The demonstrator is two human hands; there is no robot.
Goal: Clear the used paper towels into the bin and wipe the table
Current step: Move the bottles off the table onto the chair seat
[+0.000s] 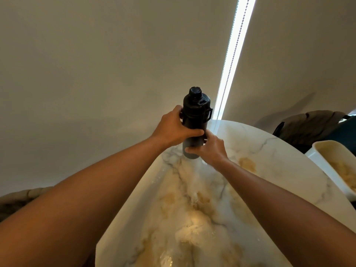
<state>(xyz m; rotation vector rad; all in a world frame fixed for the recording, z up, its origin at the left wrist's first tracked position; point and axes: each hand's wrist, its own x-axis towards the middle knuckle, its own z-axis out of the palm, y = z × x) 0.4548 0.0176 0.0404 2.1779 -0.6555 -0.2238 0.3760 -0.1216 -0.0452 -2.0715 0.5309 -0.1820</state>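
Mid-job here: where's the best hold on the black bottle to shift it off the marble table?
Probably the bottle's straight mid-body, from the sides, as now: left hand wraps it from the left, right hand lower from the right. It stands upright near the table's far edge; the cap narrows, and the side handle looks a slimmer grip.

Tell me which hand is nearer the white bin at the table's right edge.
Right. The right hand grips the bottle's lower part, on the side toward the white bin; the left hand grips higher, farther away.

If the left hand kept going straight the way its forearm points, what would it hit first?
The left hand already grips the black bottle, so that is first in its line. Beyond the bottle only the blind shows; how far back it hangs is unclear.
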